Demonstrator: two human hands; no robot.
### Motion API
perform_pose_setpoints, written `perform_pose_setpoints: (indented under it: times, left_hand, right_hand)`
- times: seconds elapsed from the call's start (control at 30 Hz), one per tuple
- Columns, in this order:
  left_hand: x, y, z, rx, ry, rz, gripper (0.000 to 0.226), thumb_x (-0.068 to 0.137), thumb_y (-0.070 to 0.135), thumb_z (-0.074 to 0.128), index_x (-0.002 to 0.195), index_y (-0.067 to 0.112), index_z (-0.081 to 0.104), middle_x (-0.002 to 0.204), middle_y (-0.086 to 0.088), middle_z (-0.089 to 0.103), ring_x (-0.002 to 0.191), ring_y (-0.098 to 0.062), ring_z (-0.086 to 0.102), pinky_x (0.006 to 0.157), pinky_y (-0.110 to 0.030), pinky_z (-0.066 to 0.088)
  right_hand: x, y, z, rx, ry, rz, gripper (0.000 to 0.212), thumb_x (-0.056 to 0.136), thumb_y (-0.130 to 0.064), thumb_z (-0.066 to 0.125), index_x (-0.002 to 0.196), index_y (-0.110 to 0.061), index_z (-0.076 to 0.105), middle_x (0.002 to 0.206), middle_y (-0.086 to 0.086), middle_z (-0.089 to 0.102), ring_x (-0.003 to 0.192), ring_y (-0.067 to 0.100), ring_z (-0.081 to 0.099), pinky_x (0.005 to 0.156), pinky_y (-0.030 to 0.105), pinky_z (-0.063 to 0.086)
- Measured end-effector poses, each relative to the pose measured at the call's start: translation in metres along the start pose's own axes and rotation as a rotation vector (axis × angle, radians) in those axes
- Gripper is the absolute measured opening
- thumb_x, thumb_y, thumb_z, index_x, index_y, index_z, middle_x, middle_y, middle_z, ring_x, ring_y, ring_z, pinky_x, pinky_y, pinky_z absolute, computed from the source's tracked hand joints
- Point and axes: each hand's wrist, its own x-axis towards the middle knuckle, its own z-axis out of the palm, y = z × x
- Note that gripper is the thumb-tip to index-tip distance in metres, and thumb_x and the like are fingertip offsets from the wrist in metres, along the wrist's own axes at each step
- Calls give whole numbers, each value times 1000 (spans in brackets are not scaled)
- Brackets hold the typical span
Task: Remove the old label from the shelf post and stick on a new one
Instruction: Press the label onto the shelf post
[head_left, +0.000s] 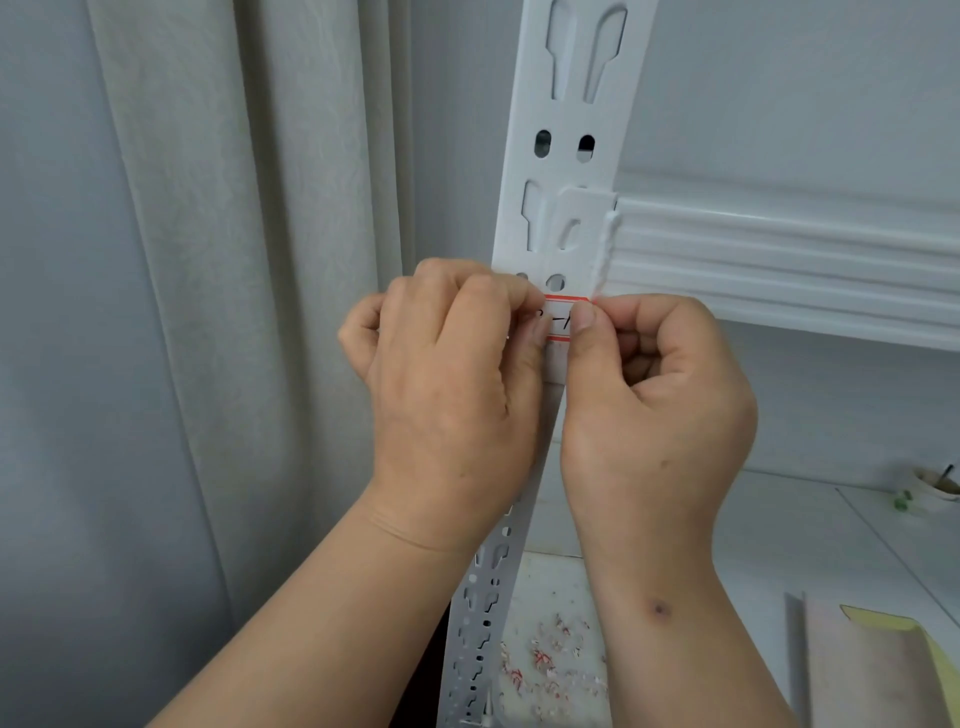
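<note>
Both hands (452, 374) (660, 395) pinch label (563, 319) lying crosswise on upright post (571, 130)

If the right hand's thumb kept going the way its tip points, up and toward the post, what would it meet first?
The right hand already has its thumb tip on the red-bordered label stuck on the white shelf post. Going further, it would likely cross the label's top red border, then reach the round hole above.

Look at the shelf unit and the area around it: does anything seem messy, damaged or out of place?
Yes. Small red-and-white paper scraps lie scattered on the surface at the foot of the shelf post, like torn label bits. The label itself sits fairly straight, pinched by the left hand and right hand.
</note>
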Motion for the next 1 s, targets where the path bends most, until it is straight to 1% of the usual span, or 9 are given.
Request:
perform_pose_setpoints:
  times: [0.1,0.27,0.4,0.6,0.7,0.8,0.83,0.9,1.0]
  left_hand:
    - [-1,0,0,-1,-9,-14,3,89,18,65,91,18,68,95,2,64,90,-17,56,88,-33,26]
    - [-2,1,0,1,-25,-30,5,90,19,63,93,18,67,95,3,64,90,-19,58,87,-34,26]
    - [-1,3,-3,-1,-51,-46,6,89,18,63,94,18,67,95,3,64,91,-18,59,87,-33,26]
    - [-2,4,-8,2,-104,-73,10,86,18,66,95,20,67,94,4,64,92,-18,59,86,-30,23]
    - [-3,5,-10,6,-109,-71,10,85,19,67,95,20,66,94,5,63,92,-17,60,86,-29,23]
    - [-4,6,-11,-1,-110,-73,10,85,20,66,96,20,65,96,6,64,93,-16,58,86,-27,22]
    - [-4,6,-11,-7,-109,-77,11,85,20,65,96,20,65,97,6,64,93,-15,58,86,-27,22]
    - [-4,7,-10,-14,-96,-84,13,84,20,65,97,20,66,101,7,61,96,-16,56,86,-28,22]
    - [-4,8,-7,-35,-66,-111,21,84,23,68,103,26,61,108,11,44,103,-15,47,86,-24,19]
  right_hand:
    - [0,-1,1,-65,8,-73,10,86,-22,62,78,-16,63,71,-3,63,66,20,60,62,39,51]
    - [2,-2,-1,-155,-3,-161,9,84,-16,60,78,-10,63,71,-1,62,67,20,58,61,30,44]
    - [5,-3,-3,-177,-44,-163,9,83,-17,57,78,-11,62,72,-2,62,68,21,59,61,28,41]
    - [0,-3,-6,-175,-71,-172,8,83,-15,58,78,-11,60,70,-2,60,66,20,56,59,22,36]
    - [-4,-3,-9,-161,-61,-175,7,86,-17,58,80,-13,60,71,-5,58,65,16,54,59,18,35]
    - [-2,-4,-10,-160,-54,-187,6,85,-21,61,87,-15,61,77,-8,57,68,7,51,61,15,36]
    - [0,-5,-10,-169,-56,-198,7,85,-21,62,89,-15,62,79,-8,57,68,6,51,62,15,37]
    - [3,-5,-8,-193,-58,-216,7,85,-19,62,88,-13,63,82,-6,60,69,10,54,63,18,39]
    - [5,-3,-6,-233,-48,-235,6,86,-17,60,85,-12,64,83,-1,64,72,17,58,65,28,42]
